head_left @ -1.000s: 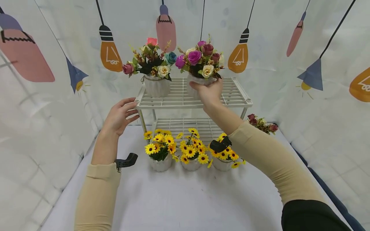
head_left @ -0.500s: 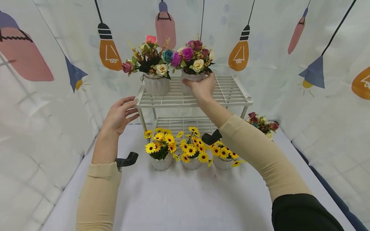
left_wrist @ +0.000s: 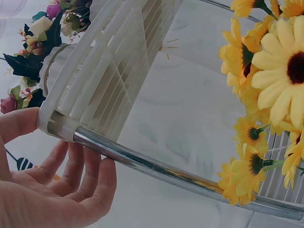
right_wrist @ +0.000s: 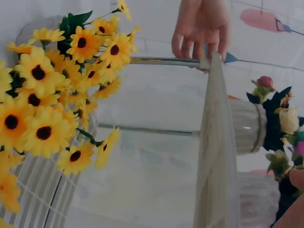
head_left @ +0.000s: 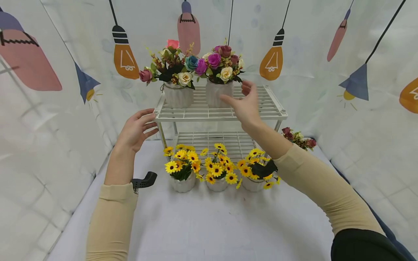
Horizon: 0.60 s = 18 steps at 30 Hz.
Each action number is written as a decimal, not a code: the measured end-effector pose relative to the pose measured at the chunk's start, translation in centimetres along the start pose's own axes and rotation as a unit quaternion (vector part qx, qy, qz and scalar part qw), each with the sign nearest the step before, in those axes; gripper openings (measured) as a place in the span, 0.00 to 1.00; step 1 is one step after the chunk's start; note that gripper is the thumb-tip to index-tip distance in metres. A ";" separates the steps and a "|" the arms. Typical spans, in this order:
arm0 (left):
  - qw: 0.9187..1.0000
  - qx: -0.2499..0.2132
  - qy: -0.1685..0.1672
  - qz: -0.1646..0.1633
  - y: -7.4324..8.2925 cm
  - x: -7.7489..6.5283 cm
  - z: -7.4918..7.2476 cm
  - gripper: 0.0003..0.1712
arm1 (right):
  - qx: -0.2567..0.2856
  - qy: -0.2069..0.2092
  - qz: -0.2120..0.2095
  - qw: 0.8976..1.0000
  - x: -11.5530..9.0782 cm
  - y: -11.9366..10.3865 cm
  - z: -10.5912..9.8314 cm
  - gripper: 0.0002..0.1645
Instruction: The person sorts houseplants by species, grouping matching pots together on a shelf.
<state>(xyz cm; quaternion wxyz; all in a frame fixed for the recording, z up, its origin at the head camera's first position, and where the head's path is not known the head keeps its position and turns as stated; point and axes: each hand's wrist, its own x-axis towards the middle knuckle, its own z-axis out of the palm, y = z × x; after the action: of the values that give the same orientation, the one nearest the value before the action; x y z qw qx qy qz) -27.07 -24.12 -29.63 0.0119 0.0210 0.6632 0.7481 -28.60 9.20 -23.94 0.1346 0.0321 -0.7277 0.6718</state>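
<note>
My left hand (head_left: 134,131) holds the front left corner of a white two-tier wire rack (head_left: 212,117). In the left wrist view, its thumb lies against the shelf corner and its fingers against the metal post (left_wrist: 156,167). My right hand (head_left: 246,105) stands open beside a white flowerpot (head_left: 217,95) of purple, cream and dark red artificial roses on the top shelf. The thumb is close to the pot's front; whether it touches cannot be told. Left of it stands another white flowerpot (head_left: 178,95), with coral, teal and cream roses. Only a bit of my right hand (right_wrist: 293,199) shows in the right wrist view.
Three white pots of yellow daisies (head_left: 183,185) stand in a row before the lower shelf (head_left: 225,139). More dark red flowers (head_left: 298,139) show behind my right forearm. A white cloth (head_left: 209,224) covers the table. Behind hangs a lamp-patterned curtain (head_left: 303,47).
My right hand first slid the purple-rose flowerpot left, towards the other pot. It has since let go and drawn back to the right. My left hand has stayed at the rack's corner.
</note>
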 end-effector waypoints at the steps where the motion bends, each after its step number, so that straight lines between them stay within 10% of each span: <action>1: 1.000 0.001 0.000 0.000 0.0 0.0 0.0 0.34 | 0.005 0.000 -0.015 1.000 -0.4 0.0 -0.6 0.48; 18: 1.000 0.007 -0.005 -0.003 0.1 -0.1 0.0 0.35 | 0.014 0.047 -0.093 0.995 -4.5 3.3 -10.1 0.32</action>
<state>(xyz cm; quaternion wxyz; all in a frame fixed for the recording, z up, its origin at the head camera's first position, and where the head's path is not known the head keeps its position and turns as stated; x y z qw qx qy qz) -27.01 -24.18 -29.51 0.0169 0.0229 0.6685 0.7431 -23.49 18.88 -27.56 0.2295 0.0697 -0.7054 0.6670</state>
